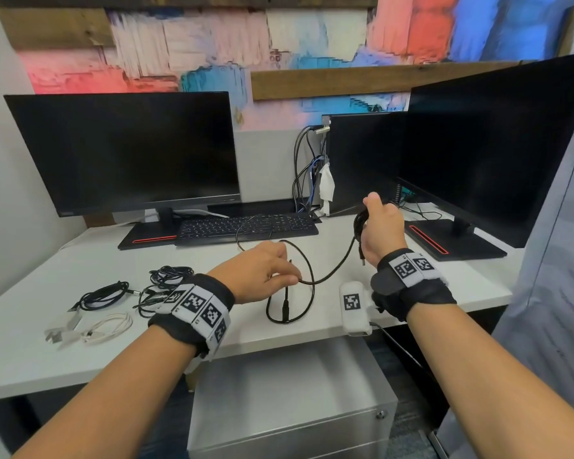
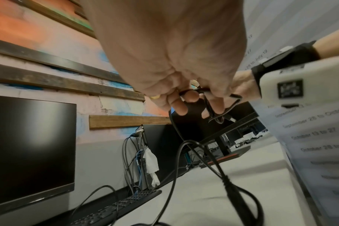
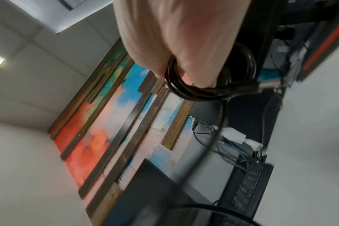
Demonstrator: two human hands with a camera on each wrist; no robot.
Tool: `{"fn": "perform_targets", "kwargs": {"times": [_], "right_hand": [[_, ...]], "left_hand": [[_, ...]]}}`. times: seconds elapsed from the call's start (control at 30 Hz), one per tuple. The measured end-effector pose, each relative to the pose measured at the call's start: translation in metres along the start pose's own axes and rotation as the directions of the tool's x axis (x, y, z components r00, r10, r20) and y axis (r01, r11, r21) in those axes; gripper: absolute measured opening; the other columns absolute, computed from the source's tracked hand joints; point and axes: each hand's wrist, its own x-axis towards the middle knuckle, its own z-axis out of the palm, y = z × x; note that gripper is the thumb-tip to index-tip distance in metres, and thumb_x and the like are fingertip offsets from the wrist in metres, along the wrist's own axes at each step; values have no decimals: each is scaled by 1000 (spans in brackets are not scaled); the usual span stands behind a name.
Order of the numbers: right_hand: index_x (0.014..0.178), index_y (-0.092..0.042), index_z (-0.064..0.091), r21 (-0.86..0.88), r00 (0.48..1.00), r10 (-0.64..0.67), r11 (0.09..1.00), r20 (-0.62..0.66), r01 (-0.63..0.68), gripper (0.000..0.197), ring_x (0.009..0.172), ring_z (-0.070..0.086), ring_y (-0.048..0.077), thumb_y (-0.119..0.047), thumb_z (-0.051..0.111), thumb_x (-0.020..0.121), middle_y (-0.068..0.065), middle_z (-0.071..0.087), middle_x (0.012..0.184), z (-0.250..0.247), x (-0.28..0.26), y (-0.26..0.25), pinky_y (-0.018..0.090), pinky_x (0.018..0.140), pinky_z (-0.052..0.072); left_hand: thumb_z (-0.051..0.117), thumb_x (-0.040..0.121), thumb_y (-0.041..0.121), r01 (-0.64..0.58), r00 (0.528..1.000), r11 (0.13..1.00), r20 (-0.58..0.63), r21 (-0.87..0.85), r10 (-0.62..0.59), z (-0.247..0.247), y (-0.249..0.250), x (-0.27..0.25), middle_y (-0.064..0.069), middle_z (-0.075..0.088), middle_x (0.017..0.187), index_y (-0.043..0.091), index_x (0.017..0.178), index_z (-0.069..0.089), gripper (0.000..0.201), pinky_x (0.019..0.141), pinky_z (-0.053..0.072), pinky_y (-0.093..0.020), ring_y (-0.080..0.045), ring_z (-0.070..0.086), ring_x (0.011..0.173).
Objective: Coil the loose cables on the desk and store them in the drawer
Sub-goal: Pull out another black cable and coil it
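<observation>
A long black cable (image 1: 337, 268) runs between both hands above the white desk (image 1: 444, 286). My right hand (image 1: 367, 217) is raised near the right monitor and grips the coiled part (image 3: 194, 91), with the USB plug (image 1: 362, 257) hanging below the fist. My left hand (image 1: 294, 276) pinches the loose length lower down, just over the desk. Beyond that pinch the cable lies in a loop (image 1: 289, 308) near the front edge, ending in a thick barrel connector (image 2: 230, 189). The metal drawer cabinet (image 1: 289, 425) stands under the desk with its drawers closed.
Several uncoiled black cables (image 1: 105, 294) and a white cable (image 1: 110, 326) lie on the desk's left part. A keyboard (image 1: 246, 226) with a thin wire across it, two monitors (image 1: 123, 154) and a computer tower (image 1: 362, 160) fill the back.
</observation>
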Motion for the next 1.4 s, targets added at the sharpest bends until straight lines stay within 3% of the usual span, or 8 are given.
{"fn": "perform_targets", "kwargs": {"times": [0.2, 0.33, 0.4, 0.63, 0.77, 0.97, 1.1, 1.4], "right_hand": [[94, -11, 45, -265, 983, -155, 948, 100, 177, 18, 70, 45, 15, -28, 42, 98, 1, 45, 78, 3, 2, 11, 25, 58, 38], [103, -14, 42, -485, 947, -114, 837, 301, 255, 24, 86, 63, 24, -35, 33, 98, 7, 63, 95, 3, -3, 14, 35, 73, 51], [97, -15, 41, -534, 921, -49, 802, 387, 267, 21, 70, 66, 23, -33, 32, 100, 6, 66, 83, -1, -10, 12, 35, 69, 53], [89, -7, 65, -508, 782, 14, 767, 623, 391, 51, 56, 44, 7, -54, 45, 93, -9, 48, 62, -8, -26, 2, 21, 59, 36], [62, -15, 61, -526, 765, 57, 758, 642, 385, 47, 46, 40, 4, -50, 50, 92, -15, 46, 38, -7, -24, -3, 18, 54, 35], [60, -18, 46, -80, 792, 121, 993, 599, -91, 50, 35, 19, 9, -44, 33, 100, -9, 29, 40, -12, -15, -11, 26, 48, 11], [63, -16, 43, 195, 819, 112, 945, 563, -263, 50, 31, 16, 9, -42, 28, 102, -9, 24, 37, -12, -11, -13, 31, 55, 13], [72, -18, 47, 609, 871, 108, 674, 479, -419, 47, 37, 25, 10, -44, 23, 103, -8, 29, 45, -13, 1, -17, 25, 58, 30]], "left_hand": [[48, 95, 38, -111, 959, 991, -269, -69, 88, -10, 5, 7, 17, 37, 85, 21, 98, 67, 26, 75, 34, -17, -2, 39, 85], [52, 94, 28, -85, 900, 981, -435, -175, 1, -14, -1, 14, 9, 46, 90, 17, 95, 65, 18, 78, 35, -8, 1, 46, 88], [53, 94, 21, -31, 862, 978, -501, -208, -80, -18, -8, 14, 4, 50, 91, 14, 94, 64, 13, 79, 35, -7, -3, 47, 88], [43, 98, 28, 246, 865, 948, -396, -203, -310, -15, -27, 17, -2, 53, 94, 15, 92, 56, 19, 75, 31, -22, -13, 46, 90], [39, 99, 30, 319, 846, 923, -375, -213, -379, -12, -30, 19, -6, 54, 92, 17, 90, 52, 21, 71, 31, -25, -18, 47, 86], [37, 100, 23, 392, 812, 842, -291, -372, -506, -6, -37, 14, -14, 60, 84, 7, 89, 49, 24, 75, 51, -43, -29, 62, 77], [32, 100, 12, 423, 809, 727, -136, -541, -571, 3, -25, 14, -10, 53, 87, 6, 93, 47, 18, 66, 55, -41, -26, 62, 61], [30, 93, 0, 445, 884, 798, 58, -407, -463, 32, -14, 9, -7, 47, 88, 24, 118, 36, 35, 72, 55, -38, -23, 59, 69]]}}
